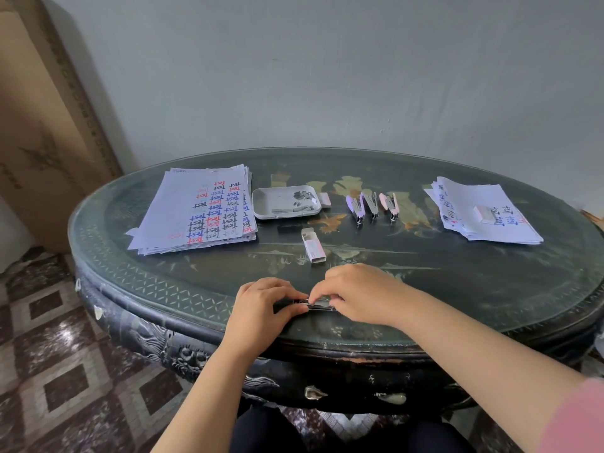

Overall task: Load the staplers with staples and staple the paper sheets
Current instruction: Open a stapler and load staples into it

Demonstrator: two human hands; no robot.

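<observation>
A: Hands, quick. What do we have?
B: We see them together at the near edge of the table [163, 273]. The left hand [261, 302] is curled round the end of a dark stapler [318, 305], and the right hand [356, 294] pinches its top.
A: Is the stapler open?
B: We cannot tell, the fingers cover it.
A: Supplies?
B: We mark an open staple box [313, 245] just beyond the hands. Farther back is a white tray [261, 199] with loose staple strips [302, 201] in it.
A: Other staplers?
B: We count three staplers [372, 207] in a row right of the tray.
A: Paper?
B: We note the left paper stack [202, 210] beside the tray. The right paper stack [483, 230] is well apart, with a small box [487, 213] on top.
</observation>
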